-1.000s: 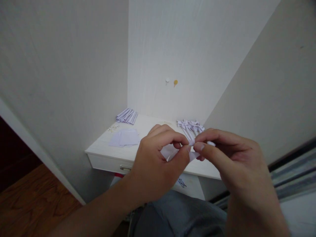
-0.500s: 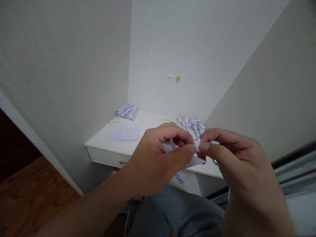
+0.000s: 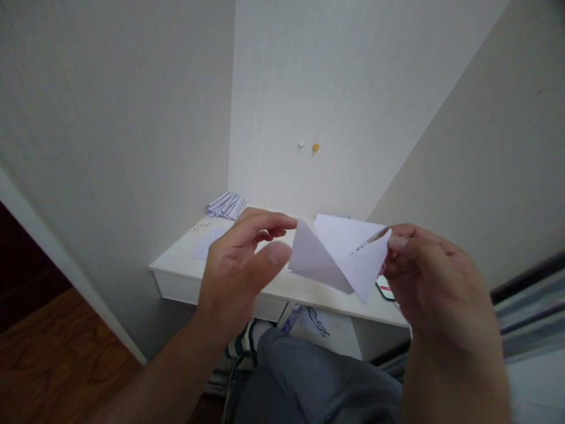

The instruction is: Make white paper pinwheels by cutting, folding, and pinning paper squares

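Right hand (image 3: 435, 282) pinches one corner of a creased, half-opened white paper sheet (image 3: 339, 256) above the small white desk (image 3: 282, 288) | left hand (image 3: 238, 268) hovers open beside its other edge | best advice: grip both corners evenly, align edges before creasing.

Pale walls (image 3: 110, 106) meet in a corner above a small white desk (image 3: 176, 268) with a drawer. Brown wood floor (image 3: 48, 359) lies lower left. Two pins (image 3: 308, 145) dot the wall.

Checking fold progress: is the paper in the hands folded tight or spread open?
Spread open: the paper shows broad creased panels between left hand and right hand.
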A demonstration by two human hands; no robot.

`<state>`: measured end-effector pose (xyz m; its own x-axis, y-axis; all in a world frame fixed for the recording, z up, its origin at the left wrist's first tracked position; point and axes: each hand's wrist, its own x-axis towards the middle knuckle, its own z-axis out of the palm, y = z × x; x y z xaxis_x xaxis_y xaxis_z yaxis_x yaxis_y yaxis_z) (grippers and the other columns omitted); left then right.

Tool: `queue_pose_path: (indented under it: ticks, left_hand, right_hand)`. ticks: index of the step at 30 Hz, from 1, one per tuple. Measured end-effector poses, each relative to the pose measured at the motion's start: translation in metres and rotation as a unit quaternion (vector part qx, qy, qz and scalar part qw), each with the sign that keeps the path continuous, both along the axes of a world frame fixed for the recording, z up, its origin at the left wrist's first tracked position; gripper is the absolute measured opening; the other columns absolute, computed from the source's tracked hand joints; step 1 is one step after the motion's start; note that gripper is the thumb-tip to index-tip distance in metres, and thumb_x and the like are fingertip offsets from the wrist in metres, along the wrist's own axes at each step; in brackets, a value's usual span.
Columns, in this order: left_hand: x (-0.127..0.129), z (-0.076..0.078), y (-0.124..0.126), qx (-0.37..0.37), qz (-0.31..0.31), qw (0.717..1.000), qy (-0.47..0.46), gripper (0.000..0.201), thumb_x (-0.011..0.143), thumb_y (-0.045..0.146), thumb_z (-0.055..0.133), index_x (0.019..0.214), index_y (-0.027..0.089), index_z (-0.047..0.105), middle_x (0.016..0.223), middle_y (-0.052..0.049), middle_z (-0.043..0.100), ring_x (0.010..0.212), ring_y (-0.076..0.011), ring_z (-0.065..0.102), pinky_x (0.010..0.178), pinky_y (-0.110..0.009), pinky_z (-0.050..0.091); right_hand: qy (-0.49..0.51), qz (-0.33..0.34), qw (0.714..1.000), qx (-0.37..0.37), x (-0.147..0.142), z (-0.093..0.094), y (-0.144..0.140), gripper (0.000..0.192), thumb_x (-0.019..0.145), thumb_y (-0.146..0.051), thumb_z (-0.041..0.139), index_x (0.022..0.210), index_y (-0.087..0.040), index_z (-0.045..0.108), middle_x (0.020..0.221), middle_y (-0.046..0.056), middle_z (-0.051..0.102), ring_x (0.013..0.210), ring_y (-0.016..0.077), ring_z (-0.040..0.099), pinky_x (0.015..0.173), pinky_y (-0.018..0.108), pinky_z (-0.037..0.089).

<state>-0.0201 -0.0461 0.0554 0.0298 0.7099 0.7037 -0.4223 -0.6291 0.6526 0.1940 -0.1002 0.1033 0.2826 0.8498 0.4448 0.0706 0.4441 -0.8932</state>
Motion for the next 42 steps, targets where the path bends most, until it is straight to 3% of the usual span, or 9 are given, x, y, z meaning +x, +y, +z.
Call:
queue_pose_path:
  ticks: [4, 7, 12, 17, 22, 24, 29, 34, 42]
  left_hand:
    - [0.007, -0.004, -0.004, 0.005, 0.016, 0.999, 0.034, 0.039, 0.079, 0.023, 0.084, 0.117, 0.029, 0.075, 0.111, -0.003, 0.067, 0.103, -0.0203, 0.06, 0.093, -0.034, 0.048]
    - [0.017, -0.002, -0.006, -0.038, -0.01, 0.999, 0.017, 0.047, 0.078, 0.021, 0.085, 0.121, 0.027, 0.07, 0.11, -0.004, 0.069, 0.103, -0.0208, 0.064, 0.091, -0.034, 0.05]
    - [0.026, 0.0, -0.009, -0.073, -0.052, 0.995, 0.037, 0.026, 0.082, 0.02, 0.08, 0.107, 0.023, 0.071, 0.106, -0.005, 0.075, 0.095, -0.0207, 0.068, 0.086, -0.035, 0.053]
    - [0.023, 0.006, -0.016, 0.096, 0.092, 0.99, 0.056, 0.015, 0.086, 0.008, 0.073, 0.093, 0.021, 0.072, 0.089, -0.001, 0.073, 0.087, -0.0161, 0.066, 0.083, -0.033, 0.053]
    - [0.015, 0.016, -0.02, 0.264, 0.235, 0.93, 0.102, 0.024, 0.085, 0.002, 0.064, 0.094, 0.021, 0.072, 0.085, -0.002, 0.074, 0.083, -0.0166, 0.066, 0.083, -0.037, 0.053]
    - [0.011, 0.017, -0.021, 0.299, 0.284, 0.902, 0.125, 0.022, 0.084, 0.004, 0.064, 0.094, 0.022, 0.072, 0.086, -0.003, 0.074, 0.082, -0.0178, 0.066, 0.083, -0.038, 0.052]
    - [0.007, 0.015, -0.022, 0.344, 0.341, 0.856, 0.18, 0.02, 0.083, 0.008, 0.068, 0.097, 0.022, 0.072, 0.088, -0.003, 0.075, 0.085, -0.0198, 0.065, 0.086, -0.041, 0.051]
    - [0.015, 0.014, -0.019, 0.338, 0.371, 0.842, 0.199, 0.019, 0.084, 0.009, 0.07, 0.097, 0.023, 0.072, 0.089, -0.002, 0.075, 0.089, -0.0207, 0.064, 0.087, -0.041, 0.049]
    - [0.023, 0.011, -0.012, 0.357, 0.375, 0.835, 0.186, 0.018, 0.083, 0.012, 0.073, 0.095, 0.025, 0.073, 0.087, -0.001, 0.076, 0.088, -0.0219, 0.063, 0.086, -0.042, 0.044]
  right_hand:
    - [0.016, 0.002, 1.0, -0.008, 0.001, 0.003, 0.002, 0.016, 0.072, -0.023, 0.071, 0.057, -0.019, 0.071, 0.053, 0.0, 0.058, 0.048, 0.011, 0.051, 0.045, 0.021, 0.042]
    - [0.015, 0.006, 1.0, -0.004, 0.001, 0.003, 0.002, 0.013, 0.071, -0.023, 0.073, 0.059, -0.019, 0.073, 0.054, 0.0, 0.06, 0.049, 0.011, 0.054, 0.046, 0.021, 0.044]
    - [0.003, 0.006, 1.0, 0.01, 0.001, -0.003, 0.003, 0.009, 0.074, -0.022, 0.074, 0.065, -0.021, 0.074, 0.058, -0.001, 0.061, 0.053, 0.0106, 0.054, 0.049, 0.02, 0.045]
    - [-0.079, -0.014, 0.996, 0.039, 0.005, -0.013, 0.005, 0.008, 0.086, -0.02, 0.071, 0.082, -0.024, 0.077, 0.07, -0.002, 0.068, 0.066, 0.0123, 0.061, 0.062, 0.022, 0.049]
    - [-0.081, -0.09, 0.992, 0.033, 0.002, -0.016, 0.006, 0.001, 0.086, -0.024, 0.078, 0.086, -0.024, 0.078, 0.071, -0.002, 0.069, 0.062, 0.0121, 0.062, 0.057, 0.021, 0.051]
    - [-0.057, -0.065, 0.996, 0.03, 0.0, -0.014, 0.003, 0.013, 0.09, -0.03, 0.076, 0.08, -0.023, 0.077, 0.07, -0.001, 0.068, 0.06, 0.0124, 0.061, 0.054, 0.022, 0.052]
    - [-0.031, 0.114, 0.993, -0.023, -0.007, -0.007, -0.009, 0.05, 0.096, -0.057, 0.061, 0.069, -0.019, 0.077, 0.066, 0.005, 0.068, 0.056, 0.0173, 0.062, 0.051, 0.029, 0.052]
    - [-0.096, 0.189, 0.974, -0.079, -0.012, -0.008, -0.016, 0.042, 0.088, -0.056, 0.074, 0.069, -0.018, 0.076, 0.066, 0.005, 0.068, 0.065, 0.0187, 0.062, 0.061, 0.03, 0.052]
    - [-0.03, 0.21, 0.969, -0.127, -0.015, -0.008, -0.011, 0.034, 0.086, -0.045, 0.076, 0.067, -0.018, 0.075, 0.06, 0.005, 0.066, 0.058, 0.0176, 0.062, 0.053, 0.028, 0.052]
